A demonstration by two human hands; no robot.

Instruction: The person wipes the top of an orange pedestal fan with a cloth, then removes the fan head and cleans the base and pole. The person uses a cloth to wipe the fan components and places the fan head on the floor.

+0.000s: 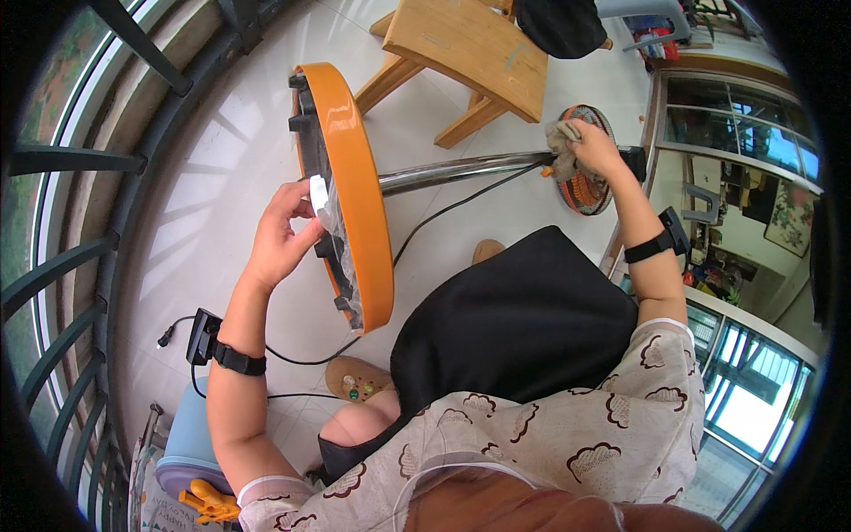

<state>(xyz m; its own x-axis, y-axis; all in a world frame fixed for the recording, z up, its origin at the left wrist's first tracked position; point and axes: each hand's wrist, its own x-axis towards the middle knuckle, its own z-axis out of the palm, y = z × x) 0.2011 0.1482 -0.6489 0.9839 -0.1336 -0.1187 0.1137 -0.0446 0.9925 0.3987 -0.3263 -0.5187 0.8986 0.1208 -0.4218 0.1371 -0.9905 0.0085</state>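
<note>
A floor fan lies on its side in front of me. Its round orange base [359,199] stands on edge at centre left, with black ribs on the underside. My left hand [287,229] pinches a white piece [320,194] at that underside, beside some clear plastic film. From the base a chrome pole [459,171] runs right towards the fan head [588,189] with its wire cage. My right hand [590,147] grips a grey-beige cloth [562,147] near the junction of pole and fan head, partly covering it. The black power cord [459,199] trails beneath.
A wooden stool [465,56] stands beyond the pole, with a black item on it. Dark metal railings [113,266] line the left. A light blue bin [193,432] is at lower left, and the cord's plug [163,341] lies on the floor. Glass doors [738,113] are on the right.
</note>
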